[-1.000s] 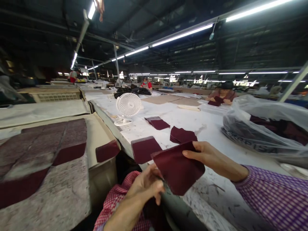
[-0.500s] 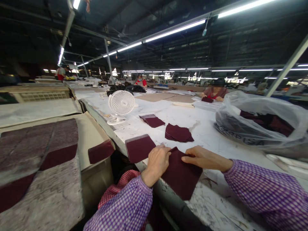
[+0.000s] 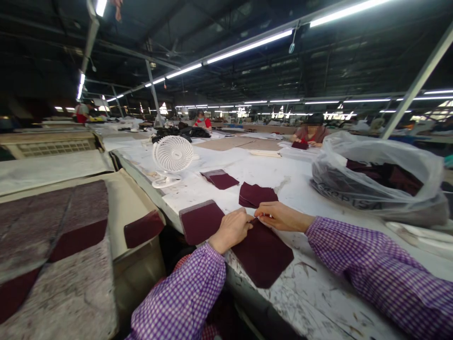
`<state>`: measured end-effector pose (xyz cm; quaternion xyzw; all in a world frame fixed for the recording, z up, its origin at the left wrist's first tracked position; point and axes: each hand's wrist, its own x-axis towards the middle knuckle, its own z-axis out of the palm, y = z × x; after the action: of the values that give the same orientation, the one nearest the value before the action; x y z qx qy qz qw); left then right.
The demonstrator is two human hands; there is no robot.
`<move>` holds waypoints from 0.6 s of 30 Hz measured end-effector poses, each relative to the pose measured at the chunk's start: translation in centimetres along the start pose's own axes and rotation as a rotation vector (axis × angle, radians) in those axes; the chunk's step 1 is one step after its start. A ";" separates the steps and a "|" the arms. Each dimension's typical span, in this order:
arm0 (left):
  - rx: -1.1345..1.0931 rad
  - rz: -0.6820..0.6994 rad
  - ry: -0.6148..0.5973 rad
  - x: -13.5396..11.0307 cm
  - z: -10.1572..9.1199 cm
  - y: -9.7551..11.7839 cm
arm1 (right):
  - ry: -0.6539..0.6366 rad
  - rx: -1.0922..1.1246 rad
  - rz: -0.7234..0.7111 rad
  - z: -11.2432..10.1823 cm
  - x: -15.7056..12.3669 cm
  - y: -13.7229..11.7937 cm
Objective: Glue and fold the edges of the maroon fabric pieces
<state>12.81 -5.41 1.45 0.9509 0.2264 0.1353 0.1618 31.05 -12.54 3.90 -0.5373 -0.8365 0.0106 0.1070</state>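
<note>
A dark maroon fabric piece (image 3: 264,255) lies at the near edge of the white table (image 3: 339,236). My left hand (image 3: 233,229) is closed on its upper left corner, the fingertips pinching the cloth. Close beside it, my right hand (image 3: 281,216) has thumb and fingers drawn together at the top edge of the same piece; the exact contact is partly hidden. Left of my left hand lies another maroon piece (image 3: 201,222) with a greyish strip along its top. Just beyond my hands sit a small stack of maroon pieces (image 3: 257,194) and a further piece (image 3: 220,179).
A white fan (image 3: 173,155) stands on the table. To the right sits a clear plastic bag (image 3: 375,189) with dark maroon cloth inside. On the left, a lower surface (image 3: 81,283) bears maroon panels, with one curled piece (image 3: 143,229) beside them. A co-worker (image 3: 311,132) sits across the table.
My right hand has moved left along the top of the fabric piece, from its right side to beside my left hand. The left hand stays at the corner. The view has shifted slightly.
</note>
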 end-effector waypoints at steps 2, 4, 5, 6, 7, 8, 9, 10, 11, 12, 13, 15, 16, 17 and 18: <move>0.008 0.014 0.002 0.1 0.0 0.0 | -0.013 -0.003 -0.008 -0.1 0.2 -0.1; 0.010 0.033 0.005 0.1 0.0 0.0 | -0.016 -0.005 -0.005 0.0 0.3 0.0; 0.011 0.042 0.007 0.2 0.0 0.0 | -0.016 -0.006 -0.002 0.1 0.4 0.1; 0.011 0.049 0.008 0.2 0.0 0.0 | -0.016 -0.007 0.000 0.3 0.4 0.2; 0.012 0.052 0.007 0.1 0.0 -0.1 | -0.014 -0.009 0.002 0.5 0.4 0.2; 0.013 0.053 0.011 0.1 0.1 -0.1 | -0.011 -0.012 0.006 0.6 0.4 0.3; 0.013 0.054 0.021 -0.1 0.1 -0.1 | -0.005 -0.017 0.010 0.8 0.3 0.4; 0.010 0.058 0.037 -0.2 0.3 -0.2 | -0.001 -0.025 0.013 0.9 0.3 0.4; 0.002 0.065 0.058 -0.4 0.4 -0.3 | 0.005 -0.033 0.012 1.0 0.2 0.3; -0.012 0.073 0.082 -0.6 0.5 -0.3 | 0.007 -0.040 0.007 1.1 0.1 0.3; -0.032 0.080 0.104 -0.8 0.7 -0.4 | 0.008 -0.046 -0.002 1.1 0.0 0.2; -0.079 0.088 0.130 -1.1 0.9 -0.5 | 0.007 -0.058 -0.022 1.1 -0.2 0.1; -0.100 0.091 0.134 -1.3 1.0 -0.6 | 0.009 -0.065 -0.027 1.1 -0.3 0.1; -0.115 0.095 0.133 -1.4 1.0 -0.6 | 0.011 -0.076 -0.032 1.1 -0.3 0.1; -0.122 0.100 0.130 -1.5 1.0 -0.7 | 0.014 -0.088 -0.037 1.1 -0.3 0.1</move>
<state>11.59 -5.85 -0.03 0.9387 0.1798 0.2181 0.1976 31.09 -12.66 2.74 -0.5260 -0.8452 -0.0320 0.0892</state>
